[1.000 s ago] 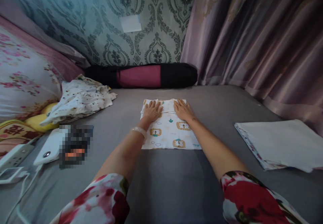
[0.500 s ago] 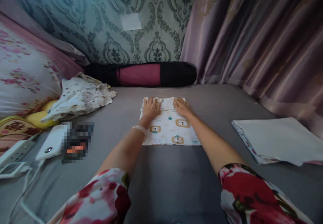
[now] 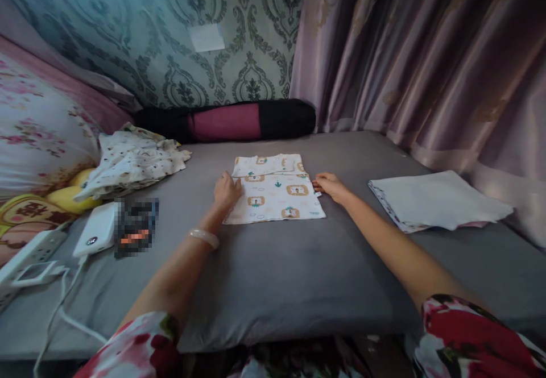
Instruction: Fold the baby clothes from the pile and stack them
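Note:
A small white cloth printed with orange animal squares lies folded flat on the grey bed sheet. My left hand, with a pale bracelet on its wrist, is curled at the cloth's left edge. At the cloth's right edge my right hand has its fingertips pinched together on the fabric. Both hands are outside the cloth, one at each side.
A folded white cloth lies to the right by the pink curtain. At the left are a crumpled spotted garment, a white power bank, a power strip and a floral pillow. A black and pink bolster lies along the wall.
Both hands slid off the top of the cloth, the left out to its left edge and the right to its right edge. The camera pulled back and turned slightly right.

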The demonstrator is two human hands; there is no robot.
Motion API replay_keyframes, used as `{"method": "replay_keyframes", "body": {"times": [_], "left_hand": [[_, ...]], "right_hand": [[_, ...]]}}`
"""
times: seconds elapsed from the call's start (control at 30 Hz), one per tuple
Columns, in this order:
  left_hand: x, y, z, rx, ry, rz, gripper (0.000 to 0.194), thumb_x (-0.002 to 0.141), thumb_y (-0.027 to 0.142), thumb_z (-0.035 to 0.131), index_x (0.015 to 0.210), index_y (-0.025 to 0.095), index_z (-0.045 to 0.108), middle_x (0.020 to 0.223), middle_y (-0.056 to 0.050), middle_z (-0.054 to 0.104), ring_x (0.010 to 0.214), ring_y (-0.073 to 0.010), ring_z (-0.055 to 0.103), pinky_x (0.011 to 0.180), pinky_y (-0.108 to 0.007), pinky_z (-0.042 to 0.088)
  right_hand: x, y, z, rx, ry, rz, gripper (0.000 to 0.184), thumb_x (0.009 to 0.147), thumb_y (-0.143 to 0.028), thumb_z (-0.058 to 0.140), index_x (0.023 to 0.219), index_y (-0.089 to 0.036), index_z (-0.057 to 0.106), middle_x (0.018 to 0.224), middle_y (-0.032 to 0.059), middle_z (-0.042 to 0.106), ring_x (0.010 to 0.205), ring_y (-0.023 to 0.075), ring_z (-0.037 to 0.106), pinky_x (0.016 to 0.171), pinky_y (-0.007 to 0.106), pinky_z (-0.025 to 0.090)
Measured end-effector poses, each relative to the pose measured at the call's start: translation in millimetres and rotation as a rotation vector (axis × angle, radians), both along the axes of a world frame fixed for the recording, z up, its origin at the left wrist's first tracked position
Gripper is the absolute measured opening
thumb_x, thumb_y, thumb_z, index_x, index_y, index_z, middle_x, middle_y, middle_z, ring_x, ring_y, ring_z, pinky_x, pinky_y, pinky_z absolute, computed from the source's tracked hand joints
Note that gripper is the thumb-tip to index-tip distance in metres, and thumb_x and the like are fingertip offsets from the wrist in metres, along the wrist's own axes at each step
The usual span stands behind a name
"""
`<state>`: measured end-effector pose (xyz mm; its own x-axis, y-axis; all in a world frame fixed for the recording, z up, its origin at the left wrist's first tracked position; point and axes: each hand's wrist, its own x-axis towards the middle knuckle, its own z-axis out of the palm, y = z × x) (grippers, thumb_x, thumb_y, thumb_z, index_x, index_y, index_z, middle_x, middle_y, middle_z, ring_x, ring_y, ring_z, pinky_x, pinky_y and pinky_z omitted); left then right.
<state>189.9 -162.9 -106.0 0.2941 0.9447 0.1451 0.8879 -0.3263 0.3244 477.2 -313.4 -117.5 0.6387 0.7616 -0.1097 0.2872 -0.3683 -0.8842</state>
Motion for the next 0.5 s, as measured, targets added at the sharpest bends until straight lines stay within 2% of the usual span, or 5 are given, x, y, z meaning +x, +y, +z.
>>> {"method": "replay_keyframes", "body": {"times": [0.17, 0.33, 0.43, 0.5], "left_hand": [[-23.0, -13.4, 2.4, -0.137, -0.047, 0.016, 0.042, 0.090, 0.037, 0.048, 0.121, 0.009, 0.049, 0.107, -0.022, 0.067, 0.106, -0.0334, 0.062, 0.086, -0.040, 0.047], [-39.8, -29.8, 4.6, -0.236, -0.116, -0.015, 0.045, 0.084, 0.039, 0.058, 0.120, 0.012, 0.053, 0.094, -0.014, 0.070, 0.100, -0.0291, 0.064, 0.080, -0.036, 0.050], [-49.5, -44.1, 9.8, -0.436, -0.233, -0.040, 0.059, 0.081, 0.039, 0.062, 0.132, 0.014, 0.046, 0.089, -0.010, 0.068, 0.082, -0.0238, 0.067, 0.065, -0.030, 0.052], [-55.8, -53.7, 13.9, -0.583, -0.351, -0.088, 0.068, 0.081, 0.036, 0.063, 0.141, 0.016, 0.037, 0.078, -0.004, 0.064, 0.065, -0.0180, 0.064, 0.056, -0.027, 0.051]], "right_hand": [[-18.2, -30.3, 9.3, -0.102, 0.129, 0.053, 0.029, 0.092, -0.021, 0.050, 0.119, -0.014, 0.057, 0.085, 0.0088, 0.069, 0.067, 0.0137, 0.065, 0.056, 0.022, 0.054], [-32.8, -59.3, 17.6, -0.117, 0.056, 0.176, 0.044, 0.093, -0.031, 0.051, 0.133, -0.015, 0.046, 0.071, 0.0018, 0.064, 0.056, 0.0121, 0.058, 0.043, 0.018, 0.046], [-38.1, -76.4, 22.7, -0.129, 0.028, 0.270, 0.048, 0.092, -0.031, 0.051, 0.139, -0.022, 0.043, 0.062, -0.0036, 0.059, 0.052, 0.0107, 0.056, 0.041, 0.016, 0.042], [-39.4, -85.5, 25.0, -0.118, 0.035, 0.304, 0.051, 0.092, -0.029, 0.051, 0.142, -0.024, 0.042, 0.062, -0.0038, 0.059, 0.054, 0.0110, 0.058, 0.043, 0.016, 0.042]]}}
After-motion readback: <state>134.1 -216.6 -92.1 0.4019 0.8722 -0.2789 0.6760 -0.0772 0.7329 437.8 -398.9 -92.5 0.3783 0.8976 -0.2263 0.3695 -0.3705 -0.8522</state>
